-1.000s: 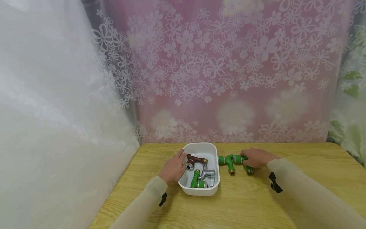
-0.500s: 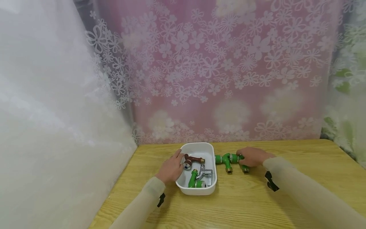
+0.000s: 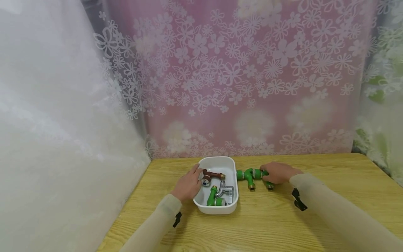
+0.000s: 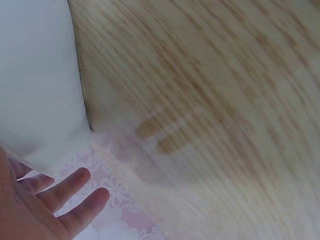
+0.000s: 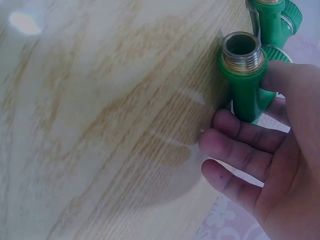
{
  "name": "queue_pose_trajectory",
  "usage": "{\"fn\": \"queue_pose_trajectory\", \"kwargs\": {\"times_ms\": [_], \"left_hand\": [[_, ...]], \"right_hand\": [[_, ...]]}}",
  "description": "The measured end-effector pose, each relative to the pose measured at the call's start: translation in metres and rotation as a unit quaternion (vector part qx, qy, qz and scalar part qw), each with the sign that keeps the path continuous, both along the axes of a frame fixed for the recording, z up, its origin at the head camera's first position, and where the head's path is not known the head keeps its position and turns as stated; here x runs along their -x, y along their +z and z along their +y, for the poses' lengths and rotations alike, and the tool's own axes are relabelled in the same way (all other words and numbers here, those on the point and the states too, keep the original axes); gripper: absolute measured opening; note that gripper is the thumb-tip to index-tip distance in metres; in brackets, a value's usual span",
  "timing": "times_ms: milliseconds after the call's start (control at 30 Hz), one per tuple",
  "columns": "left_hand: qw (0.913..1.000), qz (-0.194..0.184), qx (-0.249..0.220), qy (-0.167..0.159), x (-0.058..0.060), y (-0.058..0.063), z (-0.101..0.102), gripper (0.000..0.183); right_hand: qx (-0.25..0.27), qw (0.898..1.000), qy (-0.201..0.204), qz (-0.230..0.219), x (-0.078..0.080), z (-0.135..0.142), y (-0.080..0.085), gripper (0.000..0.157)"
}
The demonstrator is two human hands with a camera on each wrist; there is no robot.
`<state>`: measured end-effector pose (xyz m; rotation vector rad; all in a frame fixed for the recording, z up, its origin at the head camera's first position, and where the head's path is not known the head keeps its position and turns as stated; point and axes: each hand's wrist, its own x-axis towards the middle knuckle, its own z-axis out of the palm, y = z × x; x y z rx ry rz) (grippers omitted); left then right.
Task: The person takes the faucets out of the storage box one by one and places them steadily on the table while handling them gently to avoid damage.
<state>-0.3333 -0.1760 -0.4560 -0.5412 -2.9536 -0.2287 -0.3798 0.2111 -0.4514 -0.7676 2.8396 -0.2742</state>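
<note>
In the head view my left hand point(image 3: 187, 185) rests along the left rim of a white plastic tub point(image 3: 217, 210). The left wrist view shows the fingers point(image 4: 82, 210) loosely extended by the tub's outer wall; the thumb is hidden there. Inside the tub lie a brown faucet point(image 3: 214, 175), a chrome faucet point(image 3: 227, 189) and a green faucet point(image 3: 211, 196). My right hand point(image 3: 278, 173) pinches another green faucet point(image 5: 245, 95) between thumb and fingers, its threaded brass end uncovered. Between that one and the tub lies a further green faucet point(image 3: 249, 176).
Everything stands on a wood-grain table point(image 3: 252, 227). A pink flowered curtain point(image 3: 245, 87) hangs along its far edge. On the left a white sheet point(image 3: 63, 140) hangs beside the table.
The head view has shifted slightly, so everything sits a little further left than a second ago. Hands, tub and faucets otherwise keep their places.
</note>
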Motion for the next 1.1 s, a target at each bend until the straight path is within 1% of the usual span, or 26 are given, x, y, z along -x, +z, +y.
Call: {"fn": "queue_pose_trajectory", "kwargs": {"times_ms": [200,467,567,667,767,900,967,1100], "left_hand": [[1.0,-0.003,0.0,0.004,-0.001,0.002,0.0,0.045],[1.0,-0.008,0.003,0.005,-0.002,0.001,-0.001,0.045],[0.9999,-0.011,0.005,0.006,-0.001,0.0,-0.001,0.046],[0.9998,-0.015,0.009,0.009,-0.001,0.0,-0.001,0.046],[0.9998,-0.015,0.009,0.01,0.0,0.0,0.0,0.046],[0.9998,-0.015,0.009,0.009,0.001,0.0,0.0,0.046],[0.9999,-0.012,0.008,0.007,0.001,-0.001,0.0,0.046],[0.9999,-0.009,0.007,0.005,0.001,-0.001,0.0,0.046]], "right_hand": [[0.008,1.0,0.0,-0.006,0.001,0.0,-0.001,0.046],[0.014,1.0,0.003,-0.007,0.0,-0.001,0.001,0.046],[0.007,1.0,-0.001,-0.003,-0.002,-0.001,0.003,0.046],[-0.011,1.0,-0.005,0.015,-0.003,-0.001,0.006,0.047],[-0.023,0.999,0.002,0.037,-0.005,-0.003,0.013,0.047],[-0.018,0.998,0.021,0.056,-0.007,-0.009,0.027,0.045],[-0.014,0.998,0.03,0.062,-0.008,-0.015,0.035,0.043],[-0.018,0.997,0.043,0.059,-0.006,-0.032,0.052,0.039]]}}
